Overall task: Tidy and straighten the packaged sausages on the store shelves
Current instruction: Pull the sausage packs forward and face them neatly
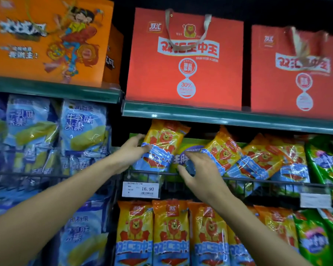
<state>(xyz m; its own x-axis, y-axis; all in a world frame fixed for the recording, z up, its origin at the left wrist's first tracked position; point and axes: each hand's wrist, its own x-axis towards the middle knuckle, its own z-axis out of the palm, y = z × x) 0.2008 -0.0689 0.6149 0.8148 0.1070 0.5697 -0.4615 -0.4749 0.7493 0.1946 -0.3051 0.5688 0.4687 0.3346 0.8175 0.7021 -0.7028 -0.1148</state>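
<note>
On the middle shelf, an orange sausage pack with a lion print [162, 144] leans to the right, and my left hand [132, 151] grips its left edge. My right hand [197, 170] is at the wire rail, its fingers curled on a green and purple pack [186, 150] that lies behind the orange one. To the right, two more orange lion packs [224, 150] [265, 160] lean leftwards against each other. Below the rail, several orange lion packs [169, 233] stand upright in a row.
A wire rail [258, 180] fronts the middle shelf, with a price tag reading 16.90 [140, 189] clipped to it. Green packs [323, 162] fill the right end. Blue snack bags [83, 127] fill the left bay. Red gift boxes [185, 58] and an orange box [46, 37] stand on the top shelf.
</note>
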